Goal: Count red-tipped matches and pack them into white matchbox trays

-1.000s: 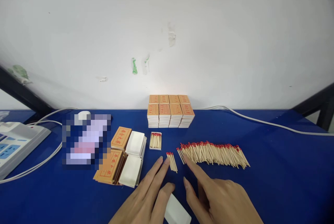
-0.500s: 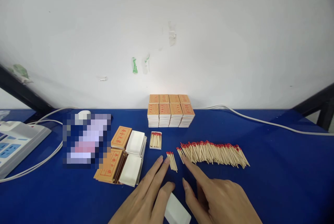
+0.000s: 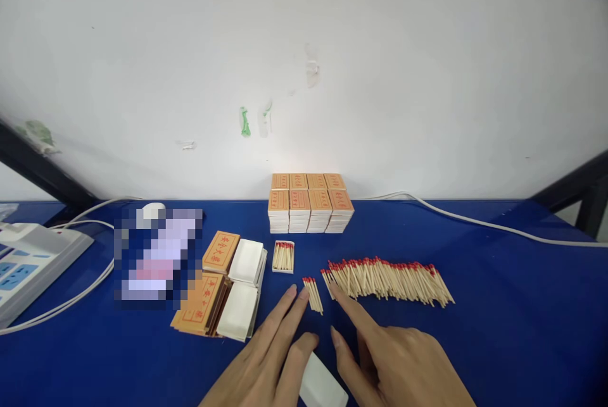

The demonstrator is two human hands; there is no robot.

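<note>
My left hand (image 3: 273,356) lies with its fingers stretched out, the fingertips at the left side of a small group of red-tipped matches (image 3: 313,296). My right hand (image 3: 394,356) has its index finger extended, its tip on or close to the left end of a long row of matches (image 3: 389,279). Thumb and index finger stand apart, with nothing between them. Between the hands, near the bottom edge, lies a white matchbox tray (image 3: 323,383), partly hidden by my left hand. Beyond the small group sits a tray filled with matches (image 3: 284,256).
Stacked matchboxes (image 3: 311,204) stand at the wall. Left of centre are orange matchbox sleeves (image 3: 202,299) and white trays (image 3: 238,311) in piles. Further left are a blurred phone (image 3: 164,255), a white power strip (image 3: 42,268) and cables. Another white cable (image 3: 475,222) runs along the back right.
Both hands stay almost in place. The whole view has shifted very slightly; the matches and boxes lie as before.
</note>
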